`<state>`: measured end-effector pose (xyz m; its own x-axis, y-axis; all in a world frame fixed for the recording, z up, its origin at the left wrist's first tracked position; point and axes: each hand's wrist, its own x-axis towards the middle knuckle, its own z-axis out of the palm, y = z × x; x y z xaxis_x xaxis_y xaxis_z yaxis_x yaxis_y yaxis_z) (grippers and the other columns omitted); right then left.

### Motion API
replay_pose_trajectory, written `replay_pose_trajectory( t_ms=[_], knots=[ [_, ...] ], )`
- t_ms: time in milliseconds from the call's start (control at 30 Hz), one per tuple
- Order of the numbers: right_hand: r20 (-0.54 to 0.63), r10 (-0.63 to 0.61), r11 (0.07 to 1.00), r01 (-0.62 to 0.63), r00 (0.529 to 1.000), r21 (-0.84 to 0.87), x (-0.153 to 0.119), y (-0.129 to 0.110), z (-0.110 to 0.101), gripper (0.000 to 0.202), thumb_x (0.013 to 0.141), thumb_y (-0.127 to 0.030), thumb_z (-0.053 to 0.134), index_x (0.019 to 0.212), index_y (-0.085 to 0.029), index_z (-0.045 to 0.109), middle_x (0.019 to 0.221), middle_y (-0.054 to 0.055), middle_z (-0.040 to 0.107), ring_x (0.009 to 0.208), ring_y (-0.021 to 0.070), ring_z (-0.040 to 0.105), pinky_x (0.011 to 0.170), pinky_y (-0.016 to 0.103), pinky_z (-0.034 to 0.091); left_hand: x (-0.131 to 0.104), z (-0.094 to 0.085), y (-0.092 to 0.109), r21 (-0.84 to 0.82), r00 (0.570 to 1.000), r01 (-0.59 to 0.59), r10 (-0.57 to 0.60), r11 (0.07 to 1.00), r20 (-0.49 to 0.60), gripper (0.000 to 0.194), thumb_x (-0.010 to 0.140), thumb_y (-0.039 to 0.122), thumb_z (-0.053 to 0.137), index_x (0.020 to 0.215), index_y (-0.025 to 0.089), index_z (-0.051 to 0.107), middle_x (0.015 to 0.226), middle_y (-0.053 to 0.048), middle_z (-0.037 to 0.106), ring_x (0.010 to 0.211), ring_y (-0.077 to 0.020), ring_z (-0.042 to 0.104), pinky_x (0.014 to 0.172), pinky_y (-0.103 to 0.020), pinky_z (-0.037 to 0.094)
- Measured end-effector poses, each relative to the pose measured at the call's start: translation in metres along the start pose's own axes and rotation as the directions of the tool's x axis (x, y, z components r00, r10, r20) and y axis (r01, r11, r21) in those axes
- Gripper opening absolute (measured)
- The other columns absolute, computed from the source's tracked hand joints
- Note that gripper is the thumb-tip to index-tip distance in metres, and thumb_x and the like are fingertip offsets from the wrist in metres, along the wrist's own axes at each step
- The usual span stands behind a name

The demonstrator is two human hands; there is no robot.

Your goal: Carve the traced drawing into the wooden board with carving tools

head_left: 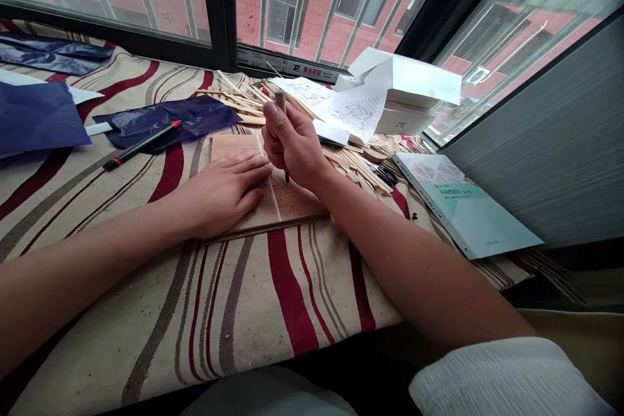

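Note:
A wooden board [305, 205] lies on the striped cloth in front of me, with a pale strip [275, 200] running across it and small shavings scattered on top. My left hand [229, 188] rests flat on the left part of the board, fingers stretched toward the strip. Wrapped in a fist, my right hand [295, 146] grips a carving tool [280, 101] upright. Its wooden handle end sticks out above the fist, and its dark tip points down at the board just right of the strip. Whether the tip touches the wood I cannot tell.
A black-and-red marker [141, 146] lies on the left beside dark blue sheets [43, 114]. Behind the board are thin wooden strips [227, 101], paper drawings [358, 110] and a white box [424, 84]. Scissors [387, 175] and a book [480, 208] lie to the right.

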<state>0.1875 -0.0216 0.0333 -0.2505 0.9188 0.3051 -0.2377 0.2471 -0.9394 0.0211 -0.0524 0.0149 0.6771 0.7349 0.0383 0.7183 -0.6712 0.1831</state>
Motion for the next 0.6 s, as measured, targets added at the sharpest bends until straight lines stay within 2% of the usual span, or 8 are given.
replay_pose_trajectory(
  t_ms=[100, 233, 333, 433, 467, 500, 567, 600],
  knots=[
    [0.033, 0.013, 0.999, -0.012, 0.999, -0.047, 0.000, 0.000, 0.001, 0.045, 0.109, -0.044, 0.056, 0.075, -0.025, 0.034, 0.058, -0.010, 0.030, 0.046, 0.0049, 0.027, 0.041, 0.018, 0.026, -0.001, 0.000, 0.000, -0.001, 1.000, -0.012, 0.012, 1.000, -0.012, 0.068, 0.105, 0.043, 0.025, 0.159, 0.009, 0.050, 0.173, -0.012, 0.039, 0.163, -0.0332, 0.032, 0.136, -0.053, 0.023],
    [0.136, 0.083, 0.992, -0.069, 0.987, -0.107, 0.002, -0.001, 0.002, 0.041, 0.113, -0.036, 0.049, 0.077, -0.024, 0.034, 0.057, -0.009, 0.032, 0.047, 0.0056, 0.031, 0.042, 0.019, 0.026, -0.002, -0.003, 0.001, -0.036, 0.996, -0.068, 0.066, 0.997, -0.057, 0.063, 0.107, 0.040, 0.028, 0.154, 0.009, 0.055, 0.170, -0.014, 0.045, 0.159, -0.0327, 0.039, 0.135, -0.053, 0.025],
    [0.301, 0.087, 0.992, -0.056, 0.950, -0.113, 0.003, -0.001, 0.003, 0.041, 0.114, -0.032, 0.047, 0.075, -0.024, 0.035, 0.053, -0.011, 0.034, 0.045, 0.0052, 0.028, 0.042, 0.019, 0.025, -0.003, -0.007, 0.001, -0.077, 0.990, -0.113, 0.106, 0.991, -0.088, 0.057, 0.106, 0.035, 0.032, 0.148, 0.009, 0.062, 0.165, -0.015, 0.052, 0.155, -0.0314, 0.046, 0.134, -0.053, 0.027],
    [0.434, 0.044, 0.995, 0.001, 0.900, -0.104, 0.005, 0.004, 0.004, 0.044, 0.109, -0.040, 0.059, 0.074, -0.023, 0.038, 0.052, -0.011, 0.034, 0.045, 0.0042, 0.027, 0.042, 0.019, 0.024, -0.002, -0.007, 0.001, -0.093, 0.992, -0.100, 0.092, 0.991, -0.089, 0.056, 0.104, 0.034, 0.034, 0.143, 0.010, 0.067, 0.159, -0.015, 0.058, 0.151, -0.0319, 0.051, 0.133, -0.053, 0.030],
    [0.414, 0.031, 0.995, 0.010, 0.910, -0.096, 0.006, 0.007, 0.003, 0.045, 0.107, -0.044, 0.062, 0.074, -0.023, 0.038, 0.052, -0.011, 0.034, 0.045, 0.0043, 0.027, 0.042, 0.019, 0.024, -0.001, -0.006, 0.001, -0.089, 0.993, -0.091, 0.084, 0.992, -0.080, 0.058, 0.103, 0.034, 0.034, 0.145, 0.009, 0.065, 0.160, -0.015, 0.057, 0.152, -0.0318, 0.050, 0.133, -0.053, 0.030],
    [0.344, 0.014, 0.996, 0.017, 0.939, -0.088, 0.008, 0.010, 0.002, 0.045, 0.106, -0.047, 0.063, 0.076, -0.024, 0.039, 0.053, -0.011, 0.033, 0.046, 0.0045, 0.028, 0.042, 0.019, 0.024, -0.001, -0.005, 0.000, -0.078, 0.995, -0.078, 0.073, 0.994, -0.069, 0.060, 0.103, 0.035, 0.033, 0.148, 0.009, 0.063, 0.163, -0.016, 0.055, 0.154, -0.0316, 0.048, 0.134, -0.052, 0.028],
    [0.098, -0.031, 0.995, 0.040, 0.995, -0.093, 0.014, 0.019, -0.003, 0.046, 0.105, -0.056, 0.059, 0.080, -0.024, 0.037, 0.057, -0.011, 0.030, 0.047, 0.0054, 0.028, 0.043, 0.018, 0.025, 0.001, -0.002, 0.000, -0.039, 0.998, -0.045, 0.043, 0.998, -0.045, 0.065, 0.104, 0.039, 0.030, 0.155, 0.008, 0.055, 0.168, -0.015, 0.047, 0.159, -0.0311, 0.041, 0.135, -0.052, 0.025],
    [-0.021, -0.059, 0.992, 0.057, 0.998, -0.117, 0.017, 0.024, -0.007, 0.047, 0.105, -0.061, 0.054, 0.082, -0.025, 0.036, 0.059, -0.010, 0.028, 0.048, 0.0058, 0.029, 0.043, 0.018, 0.025, 0.002, 0.000, 0.000, -0.018, 0.999, -0.026, 0.026, 0.999, -0.036, 0.066, 0.104, 0.040, 0.029, 0.158, 0.009, 0.052, 0.170, -0.014, 0.045, 0.161, -0.0309, 0.037, 0.136, -0.052, 0.024]
  ],
)
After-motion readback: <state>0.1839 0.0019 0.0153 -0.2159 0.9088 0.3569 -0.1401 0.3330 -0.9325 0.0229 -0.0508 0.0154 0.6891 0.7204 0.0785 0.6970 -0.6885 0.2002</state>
